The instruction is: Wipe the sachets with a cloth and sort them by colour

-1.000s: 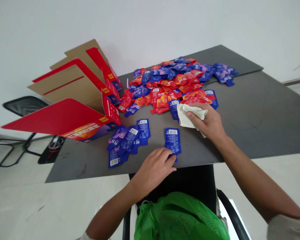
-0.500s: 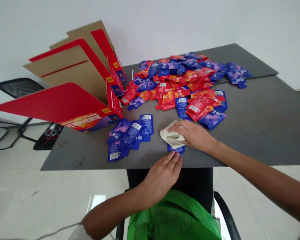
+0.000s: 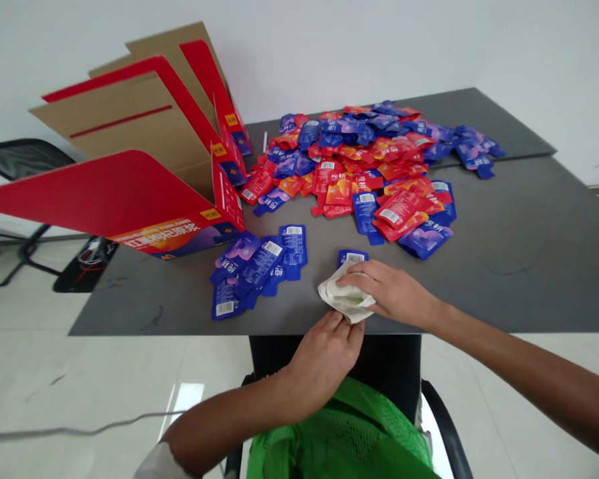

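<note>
A folded off-white cloth [image 3: 347, 296] is bunched under the curled fingers of my right hand [image 3: 392, 289]. It presses on a blue pouch [image 3: 353, 256], of which only the far end with a barcode shows. At the pouch's near end, by the table's front edge, my left hand [image 3: 327, 352] lies with its fingers stretched out. Its fingertips touch the cloth's lower edge and are partly hidden. To the left, several overlapping blue pouches [image 3: 259, 268] lie flat on the table.
A big heap of red and blue pouches [image 3: 352, 156] covers the back middle of the grey table [image 3: 519, 233]. Open red cardboard boxes [image 3: 180, 226] stand at the left with flaps raised. A thin pen-like object [image 3: 265, 142] lies behind the heap's left end.
My right hand has slid the cloth toward me along the blue pouch, uncovering its far end and covering its near end. My left hand has hardly moved.
</note>
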